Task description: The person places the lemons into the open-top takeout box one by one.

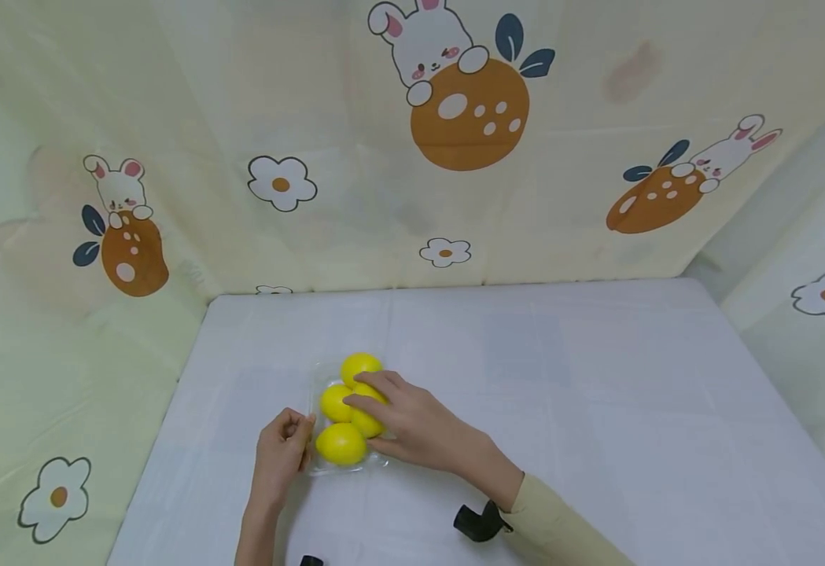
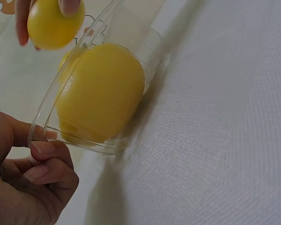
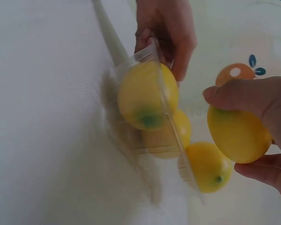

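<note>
1. A clear, shallow plastic tray (image 1: 313,397) holding smooth yellow lemons is seen on the white cloth-covered bench (image 1: 561,409), close to the person's near-left side.
2. The near-left rim of the tray is pinched by the left hand (image 1: 281,456), thumb above and curled fingers (image 2: 47,161) beneath the rim, so the tray is steadied at that edge.
3. One yellow lemon (image 3: 238,133) is gripped by the right hand (image 1: 419,428), with the thumb over one side and the fingers curled round the other; in the right wrist view it is held clear of the tray, just above and beside it.
4. Three further lemons are left in the tray: the nearest lemon (image 1: 341,444) lies by the left hand, the middle lemon (image 1: 334,402) sits behind it, and the farthest lemon (image 1: 360,367) lies at the tray's far end.
5. The decisive relation is judged thus: the held lemon lies directly over the tray's right half, with its long axis roughly level and across the tray, while the tray's long axis runs away from the person.
6. The right hand is the nearer to the fruit; the left hand is kept only at the rim, apart from the lemons themselves.
7. A cream cloth backdrop printed with rabbits and flowers (image 1: 454,94) is hung behind and beside the bench.
</note>
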A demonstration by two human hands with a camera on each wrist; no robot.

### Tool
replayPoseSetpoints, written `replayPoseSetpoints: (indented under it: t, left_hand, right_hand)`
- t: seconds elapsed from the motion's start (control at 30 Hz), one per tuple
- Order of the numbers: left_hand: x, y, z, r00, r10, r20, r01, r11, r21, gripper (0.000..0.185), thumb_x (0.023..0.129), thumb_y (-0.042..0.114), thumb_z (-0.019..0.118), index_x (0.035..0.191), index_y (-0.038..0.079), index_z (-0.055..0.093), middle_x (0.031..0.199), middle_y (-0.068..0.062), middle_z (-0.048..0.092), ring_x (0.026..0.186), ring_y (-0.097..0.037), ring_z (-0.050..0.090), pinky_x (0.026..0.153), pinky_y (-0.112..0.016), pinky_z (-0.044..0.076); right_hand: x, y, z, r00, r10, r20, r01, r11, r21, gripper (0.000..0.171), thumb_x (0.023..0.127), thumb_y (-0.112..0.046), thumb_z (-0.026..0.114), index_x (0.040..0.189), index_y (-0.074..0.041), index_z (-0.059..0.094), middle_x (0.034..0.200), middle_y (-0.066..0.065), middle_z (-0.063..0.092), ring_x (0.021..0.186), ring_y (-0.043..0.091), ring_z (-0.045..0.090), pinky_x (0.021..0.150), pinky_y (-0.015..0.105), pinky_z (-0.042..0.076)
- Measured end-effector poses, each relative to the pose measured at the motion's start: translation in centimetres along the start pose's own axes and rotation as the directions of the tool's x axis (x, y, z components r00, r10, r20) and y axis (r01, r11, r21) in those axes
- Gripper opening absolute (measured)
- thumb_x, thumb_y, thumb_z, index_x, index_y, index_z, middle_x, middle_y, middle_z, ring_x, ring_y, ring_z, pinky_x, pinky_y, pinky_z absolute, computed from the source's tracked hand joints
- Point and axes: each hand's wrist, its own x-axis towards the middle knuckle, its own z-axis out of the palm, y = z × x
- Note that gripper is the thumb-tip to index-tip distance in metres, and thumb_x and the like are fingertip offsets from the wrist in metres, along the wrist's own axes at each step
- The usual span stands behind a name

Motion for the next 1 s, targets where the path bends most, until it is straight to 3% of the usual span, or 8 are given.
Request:
replayPoseSetpoints:
  t: [0.17,0.47,0.8,1.0]
  left_hand:
    - [0.0,-0.2,0.1,1.000,-0.010,-0.003,0.010,1.000,0.008,0.022,0.103,0.019,0.062,0.095,0.000,0.057,0.064,-0.002,0.046,0.047,-0.013,0.041,0.045,-0.022,0.036]
    - [0.3,-0.4,0.1,1.000,0.002,0.002,-0.002,1.000,0.010,0.022,0.103,0.019,0.062,0.093,0.000,0.057,0.064,-0.002,0.047,0.047,-0.013,0.041,0.045,-0.022,0.036]
    - [0.6,-0.1,0.1,1.000,0.007,0.029,-0.007,1.000,0.009,0.022,0.103,0.019,0.062,0.094,0.000,0.057,0.064,-0.002,0.046,0.047,-0.013,0.041,0.045,-0.022,0.035]
    - [0.6,0.2,-0.2,0.999,0.016,0.049,-0.016,1.000,0.004,0.025,0.103,0.023,0.064,0.096,-0.001,0.057,0.064,-0.003,0.047,0.048,-0.013,0.041,0.046,-0.022,0.036]
  right_hand:
    - [1.4,0.0,1.4,0.996,-0.039,0.077,0.047,0.993,-0.111,0.047,0.088,-0.021,0.080,0.132,-0.018,0.064,0.143,0.010,0.057,0.128,0.026,0.057,0.102,0.033,0.054]
    - [1.5,0.2,2.6,0.994,-0.073,0.083,0.087,0.980,-0.181,0.043,0.087,-0.014,0.078,0.127,-0.020,0.065,0.142,0.008,0.058,0.130,0.029,0.056,0.112,0.037,0.046]
    - [0.5,0.5,2.1,0.985,0.026,0.169,-0.011,0.996,-0.087,0.052,0.090,-0.017,0.077,0.139,-0.023,0.061,0.156,0.006,0.049,0.144,0.030,0.045,0.113,0.042,0.045]
    - [-1.6,0.6,0.5,0.995,0.058,0.083,-0.058,0.998,0.002,0.057,0.087,-0.021,0.082,0.140,-0.020,0.061,0.157,0.007,0.049,0.142,0.031,0.047,0.115,0.045,0.044]
